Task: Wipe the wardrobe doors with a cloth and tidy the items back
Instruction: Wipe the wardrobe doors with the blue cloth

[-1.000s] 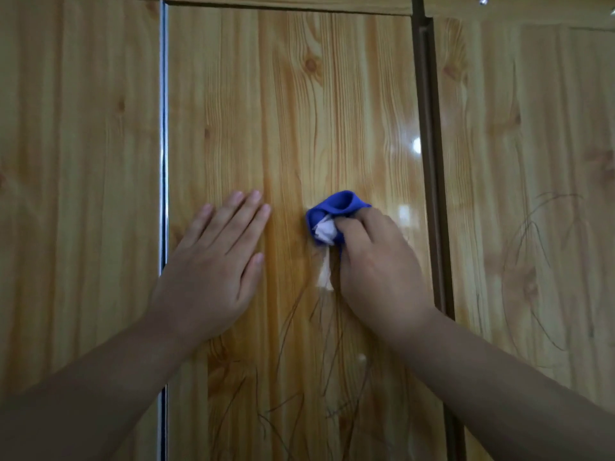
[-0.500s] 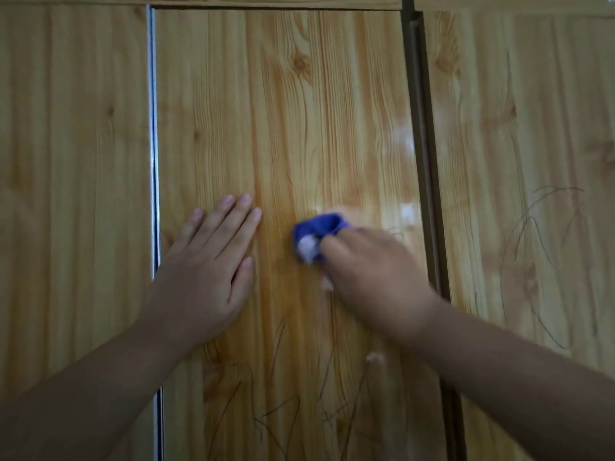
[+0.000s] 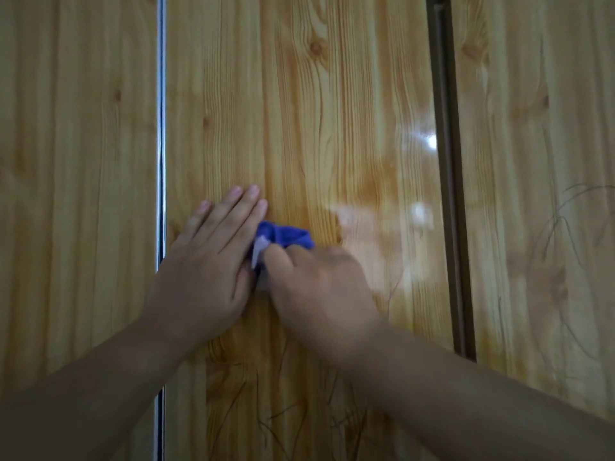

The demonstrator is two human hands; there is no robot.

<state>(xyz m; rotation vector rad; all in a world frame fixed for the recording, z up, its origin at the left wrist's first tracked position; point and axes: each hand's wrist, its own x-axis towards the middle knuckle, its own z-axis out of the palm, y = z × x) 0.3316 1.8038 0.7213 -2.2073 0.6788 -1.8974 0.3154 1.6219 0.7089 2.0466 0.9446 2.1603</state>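
While my right hand (image 3: 319, 281) curled around the bunched blue cloth (image 3: 286, 236), pressing it to the wardrobe door (image 3: 332, 111) just beyond my knuckles, beside my flat left hand (image 3: 213, 261), it seemed soft, light, best gripped mid-bundle.

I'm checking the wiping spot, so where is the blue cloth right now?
Head view: the cloth is on the middle door, low centre, gripped by the right hand, just right of the flat left hand.
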